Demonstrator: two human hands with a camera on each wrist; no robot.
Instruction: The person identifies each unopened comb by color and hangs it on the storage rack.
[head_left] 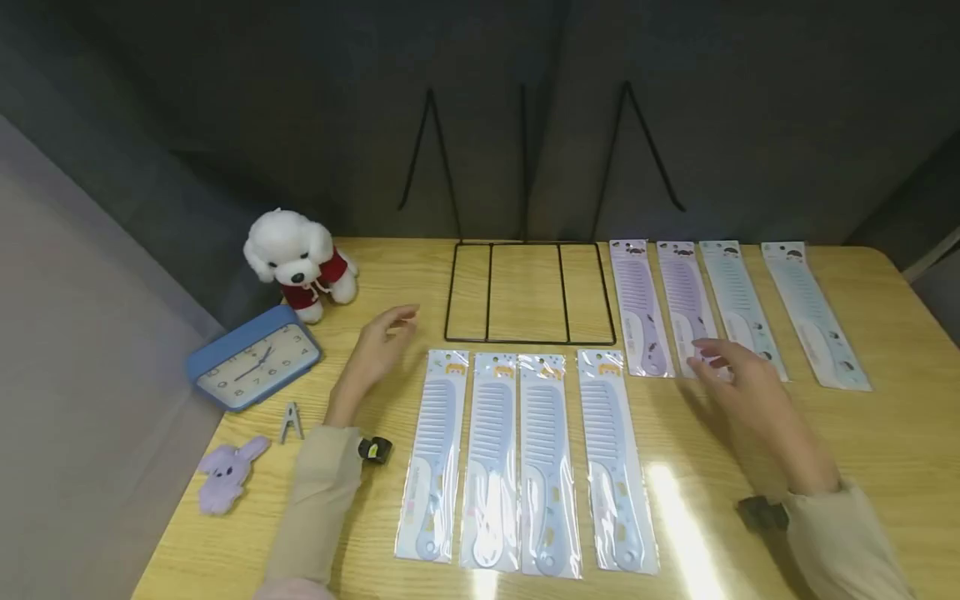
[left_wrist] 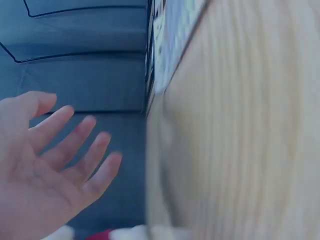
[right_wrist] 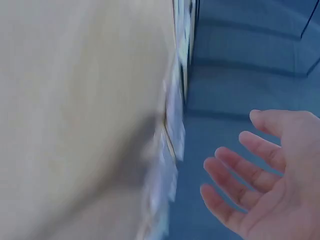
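My left hand (head_left: pixel 380 348) hovers over the table left of the wire rack, fingers loosely bent and holding nothing; the left wrist view shows its spread fingers (left_wrist: pixel 84 131). Above the purple combs my right hand (head_left: pixel 742 379) hangs in the air, also without anything in it. Blue packaged combs (head_left: pixel 491 450) lie in a row at the front middle. At the back right lie two purple packaged combs (head_left: pixel 636 300) and two mint-green packaged combs (head_left: pixel 731 287). The right hand partly covers the lower ends of one purple and one green packet.
A black wire rack (head_left: pixel 525 341) with upright prongs stands at the back middle. On the left are a white plush dog (head_left: pixel 288 250), a blue clock (head_left: pixel 258 362), a grey clip (head_left: pixel 291 422) and a purple plush toy (head_left: pixel 227 477). Dark cloth (head_left: pixel 300 100) hangs behind the table.
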